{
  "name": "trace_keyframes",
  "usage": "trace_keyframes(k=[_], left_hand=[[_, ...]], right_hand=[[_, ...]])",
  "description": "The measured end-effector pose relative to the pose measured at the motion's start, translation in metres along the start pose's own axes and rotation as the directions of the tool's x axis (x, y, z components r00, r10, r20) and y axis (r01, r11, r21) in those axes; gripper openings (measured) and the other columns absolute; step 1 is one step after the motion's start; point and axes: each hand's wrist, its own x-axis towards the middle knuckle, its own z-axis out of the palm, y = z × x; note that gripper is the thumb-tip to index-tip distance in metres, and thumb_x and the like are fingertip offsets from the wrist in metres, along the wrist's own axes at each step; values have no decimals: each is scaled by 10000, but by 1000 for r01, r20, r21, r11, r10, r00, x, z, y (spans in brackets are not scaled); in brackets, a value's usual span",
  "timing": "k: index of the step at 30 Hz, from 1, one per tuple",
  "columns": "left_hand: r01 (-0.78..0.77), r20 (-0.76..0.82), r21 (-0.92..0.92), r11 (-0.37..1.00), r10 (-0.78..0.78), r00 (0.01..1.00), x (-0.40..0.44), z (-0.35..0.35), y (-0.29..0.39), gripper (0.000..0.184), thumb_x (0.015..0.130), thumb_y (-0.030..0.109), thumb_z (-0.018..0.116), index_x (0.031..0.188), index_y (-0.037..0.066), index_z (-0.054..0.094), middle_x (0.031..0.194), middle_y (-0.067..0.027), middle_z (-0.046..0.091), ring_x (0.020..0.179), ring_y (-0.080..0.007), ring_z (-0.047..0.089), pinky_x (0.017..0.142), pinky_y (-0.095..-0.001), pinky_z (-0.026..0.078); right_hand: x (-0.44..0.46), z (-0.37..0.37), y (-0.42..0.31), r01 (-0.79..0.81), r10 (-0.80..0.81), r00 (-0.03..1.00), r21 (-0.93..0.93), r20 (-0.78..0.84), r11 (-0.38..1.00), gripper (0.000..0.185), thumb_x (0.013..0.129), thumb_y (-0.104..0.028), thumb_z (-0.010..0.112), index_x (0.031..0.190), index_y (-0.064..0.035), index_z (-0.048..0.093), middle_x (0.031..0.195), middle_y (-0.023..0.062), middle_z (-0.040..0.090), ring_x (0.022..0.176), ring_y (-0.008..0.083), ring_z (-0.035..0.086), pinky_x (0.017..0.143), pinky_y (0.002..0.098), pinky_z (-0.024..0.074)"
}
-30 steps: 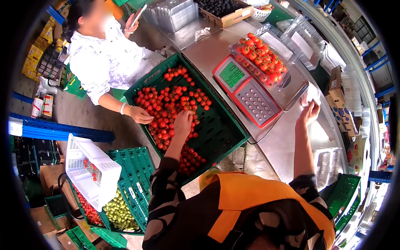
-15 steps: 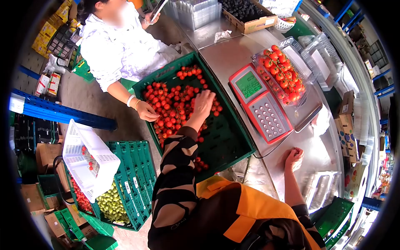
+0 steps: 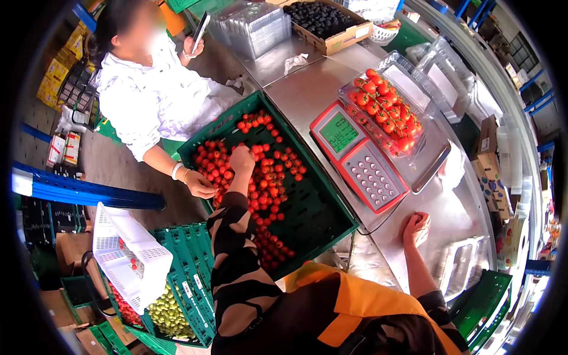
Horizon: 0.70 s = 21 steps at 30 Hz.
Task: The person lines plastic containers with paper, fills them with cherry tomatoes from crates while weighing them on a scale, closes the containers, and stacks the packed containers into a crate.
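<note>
My left hand [image 3: 242, 159] is down among the cherry tomatoes [image 3: 267, 188] in a green crate [image 3: 319, 219]. Its fingers curl into the fruit at the far left part of the pile, and the fingertips are partly hidden. My right hand [image 3: 417, 229] rests on the steel table [image 3: 384, 236] in a loose fist, with nothing visible in it. Between the crate and that hand stands a red scale [image 3: 359, 157] with a lit green display. On the scale lies a clear plastic punnet [image 3: 414, 151] heaped with vine cherry tomatoes [image 3: 386, 109].
Across the crate, a co-worker's hand [image 3: 200, 184] hangs over its left rim; their other hand holds a phone [image 3: 201, 26]. Clear punnets [image 3: 251, 29] and a box of dark fruit [image 3: 322, 21] stand at the back. A white basket [image 3: 133, 254] sits on crates at lower left.
My left hand has moved left across the pile, from its right side toward the co-worker's hand. The view has shifted slightly. My right hand stays on the table.
</note>
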Motion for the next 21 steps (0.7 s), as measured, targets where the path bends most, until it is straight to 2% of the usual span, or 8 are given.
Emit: trace_keyframes(k=[1, 2, 4, 6, 10, 14, 19, 21], left_hand=[[6, -54, -190, 982, -16, 998, -6, -6, -4, 273, 836, 161, 684, 1072, 24, 668, 944, -88, 714, 769, -285, 699, 659, -422, 568], [77, 42, -446, 892, -65, 997, -12, -10, -5, 271, 858, 161, 671, 1094, 30, 658, 964, -82, 709, 774, -268, 699, 672, -410, 575], [258, 256, -811, 526, -77, 964, -26, -21, -7, 266, 901, 161, 644, 1138, 41, 639, 1003, -69, 698, 785, -233, 699, 698, -386, 590], [277, 316, -935, 223, 160, 935, -60, -48, 0, 234, 915, 160, 668, 1121, 56, 634, 1015, -65, 686, 851, -179, 685, 682, -315, 595], [285, 317, -948, 140, 455, 832, -105, -101, 41, 187, 929, 172, 658, 1089, 77, 638, 1014, -50, 678, 880, -162, 675, 679, -309, 591], [242, 256, -965, 100, 559, 789, -142, -152, 105, 177, 918, 145, 664, 1056, 36, 661, 995, -90, 681, 844, -190, 685, 614, -322, 615], [122, 182, -983, 137, 670, 720, -154, -179, 187, 133, 908, 82, 670, 1026, 20, 665, 965, -79, 672, 880, -188, 659, 864, -316, 543], [-38, 166, -965, 259, 717, 677, -153, -187, 228, 186, 900, 98, 688, 1059, 3, 665, 972, -66, 680, 896, -152, 654, 844, -296, 536]], right_hand=[[0, 0, 0, -2, 1, 1000, -9, -9, 1000, 133, 880, -186, 513, 936, -82, 576, 942, 118, 600, 923, 322, 583, 803, 443, 462], [0, 0, 1, -18, 18, 1000, -15, -11, 1000, 132, 880, -185, 513, 937, -85, 578, 942, 118, 603, 927, 321, 586, 806, 444, 465], [0, -2, -2, -24, 24, 999, -9, -21, 1000, 130, 878, -182, 517, 939, -84, 579, 936, 114, 605, 916, 319, 589, 800, 445, 470], [0, 0, 2, -2, 3, 999, 7, -53, 1000, 126, 876, -176, 523, 943, -86, 579, 930, 111, 606, 907, 316, 591, 791, 442, 475], [-1, -6, -2, -8, 12, 997, 51, -81, 999, 106, 864, -158, 544, 939, -91, 579, 920, 106, 607, 893, 313, 592, 776, 436, 482], [-2, -12, -6, -30, 39, 996, 114, -78, 993, 80, 845, -136, 565, 913, -94, 572, 903, 99, 604, 881, 308, 592, 761, 433, 486], [-2, -13, -1, -29, 49, 992, 171, -115, 985, 78, 813, -107, 593, 887, -103, 569, 879, 91, 594, 867, 303, 595, 738, 437, 492], [-3, -18, -2, -43, 64, 993, 197, -102, 980, 77, 813, -109, 592, 888, -104, 573, 895, 93, 605, 878, 301, 601, 747, 439, 495]])
